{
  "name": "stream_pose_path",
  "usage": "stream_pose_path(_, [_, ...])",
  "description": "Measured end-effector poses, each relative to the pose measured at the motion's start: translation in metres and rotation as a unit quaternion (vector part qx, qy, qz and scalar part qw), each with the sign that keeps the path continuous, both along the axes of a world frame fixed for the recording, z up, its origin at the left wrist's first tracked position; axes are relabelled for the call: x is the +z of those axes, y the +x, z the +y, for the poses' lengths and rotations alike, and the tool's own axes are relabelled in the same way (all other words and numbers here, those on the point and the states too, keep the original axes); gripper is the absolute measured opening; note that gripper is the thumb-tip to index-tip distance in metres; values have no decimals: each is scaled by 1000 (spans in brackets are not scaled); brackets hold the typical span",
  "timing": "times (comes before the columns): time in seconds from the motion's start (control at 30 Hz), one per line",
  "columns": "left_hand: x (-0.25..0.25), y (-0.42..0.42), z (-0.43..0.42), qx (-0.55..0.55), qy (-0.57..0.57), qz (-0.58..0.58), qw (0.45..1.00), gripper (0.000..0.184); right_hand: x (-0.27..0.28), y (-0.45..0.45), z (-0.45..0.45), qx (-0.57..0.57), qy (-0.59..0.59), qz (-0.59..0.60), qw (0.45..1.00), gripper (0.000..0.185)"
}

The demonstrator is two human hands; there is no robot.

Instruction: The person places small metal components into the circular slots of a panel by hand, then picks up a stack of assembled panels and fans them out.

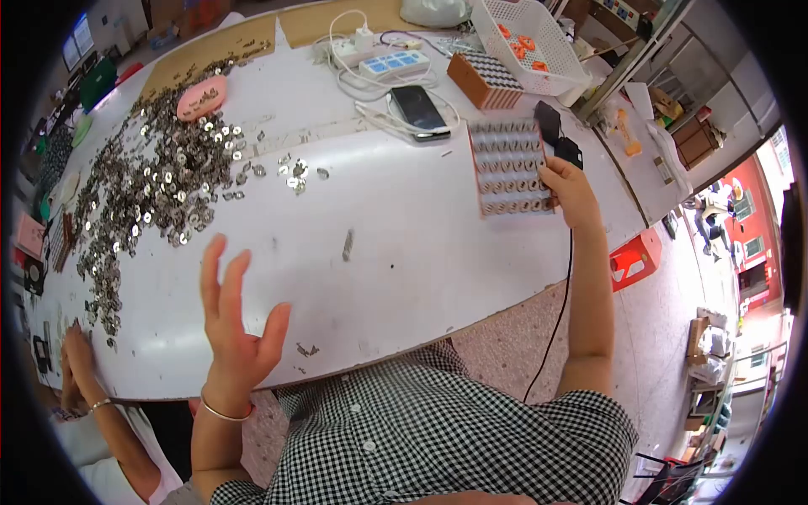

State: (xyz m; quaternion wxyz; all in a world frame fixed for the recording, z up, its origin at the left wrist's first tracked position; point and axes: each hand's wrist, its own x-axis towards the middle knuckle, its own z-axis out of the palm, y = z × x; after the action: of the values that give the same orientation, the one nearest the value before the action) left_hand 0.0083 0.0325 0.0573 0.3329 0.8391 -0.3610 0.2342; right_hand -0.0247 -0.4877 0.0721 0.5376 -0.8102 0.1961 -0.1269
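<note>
At the right of the table, my right hand [571, 189] pinches the right edge of a flat tray [510, 168] with rows of small round metal parts in it. Above the front left part of the table, my left hand [238, 324] is raised with its fingers spread and nothing in it. Beyond my left hand, a wide heap of small shiny metal pieces [160, 181] covers the left of the table. A few loose pieces [296, 175] lie right of the heap, and a small metal strip [348, 244] lies between my hands.
A pink dish [202, 98] sits on the heap. At the back are a phone [419, 111], a power strip [394, 64] with cables, a brown block of stacked trays [484, 80] and a white basket [530, 46]. Another person's hands [77, 358] rest at the far left edge.
</note>
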Motion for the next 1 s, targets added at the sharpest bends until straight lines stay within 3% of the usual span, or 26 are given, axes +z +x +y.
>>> stream_pose_path(0.07, [-5,6,-8,-12,-21,45,999,64,-11,8,-50,-8,-22,141,990,32])
stream_pose_path(0.17, [-6,19,-14,-52,-14,129,990,67,-15,7,-66,-32,-302,284,909,39])
stream_pose_path(0.2, [-2,27,-19,-70,-16,142,987,65,-16,9,-74,-16,-394,285,874,43])
stream_pose_path(0.3, [-1,52,-44,-114,-160,364,911,60,-1,28,-84,-28,-411,161,897,46])
stream_pose_path(0.4, [26,88,-103,-165,-214,496,825,49,13,76,-100,-99,-265,37,958,55])
stream_pose_path(0.53, [39,162,-218,-216,-284,632,688,52,7,166,-154,-118,-218,50,968,71])
stream_pose_path(0.77, [25,247,-410,-175,-269,710,627,111,8,245,-172,-82,-182,96,975,101])
stream_pose_path(0.87, [4,279,-455,-115,-289,746,589,119,-4,256,-179,-20,-102,122,987,107])
stream_pose_path(0.97, [-25,302,-477,-97,-275,765,574,119,-33,275,-191,-49,-43,149,987,96])
stream_pose_path(1.0, [-27,300,-483,-102,-321,767,546,121,-34,276,-195,-1,-58,144,988,94])
